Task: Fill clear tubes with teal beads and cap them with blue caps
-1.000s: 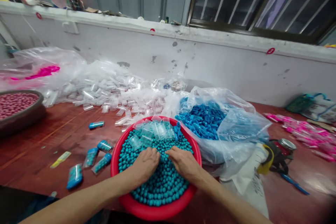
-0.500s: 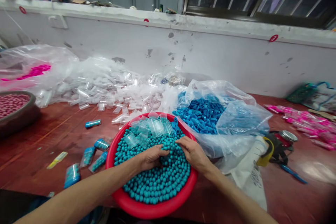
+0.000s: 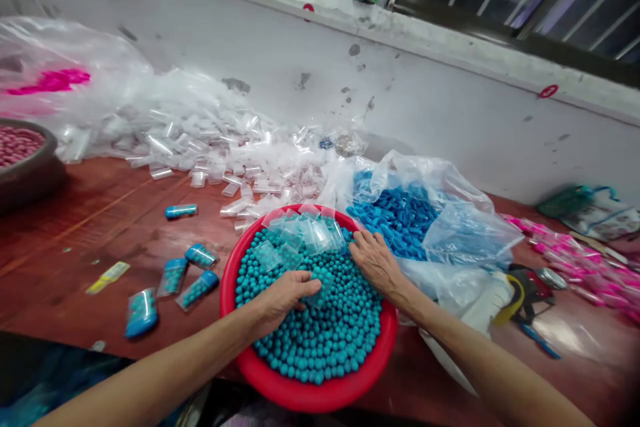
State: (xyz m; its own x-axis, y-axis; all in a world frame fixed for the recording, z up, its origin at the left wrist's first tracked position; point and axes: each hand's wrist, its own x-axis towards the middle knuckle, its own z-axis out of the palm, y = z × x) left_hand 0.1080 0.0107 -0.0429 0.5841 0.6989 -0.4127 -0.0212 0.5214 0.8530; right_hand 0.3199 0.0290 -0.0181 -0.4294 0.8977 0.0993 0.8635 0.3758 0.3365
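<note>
A red basin (image 3: 315,400) is full of round teal beads (image 3: 320,360). Above the beads my left hand (image 3: 287,297) is closed on a small clear plastic container (image 3: 321,285) with teal beads in it. My right hand (image 3: 375,261) is at the basin's upper right, its fingers curled down by the rim; whatever they grip is hidden. Several empty clear containers (image 3: 317,237) lie on the beads along the far side. Left of the basin, filled containers with blue caps (image 3: 141,313) rest on the table.
Behind the basin spreads a heap of clear containers (image 3: 200,147). An open plastic bag holds blue caps (image 3: 400,220). At far left stands a bowl of pink beads (image 3: 30,180). Pink pieces (image 3: 575,260) and a tape dispenser (image 3: 525,290) lie to the right.
My right hand has moved away from the left, to the basin's upper right edge. My left hand has lifted the bead-filled container into clearer sight. The whole view has tilted and shifted.
</note>
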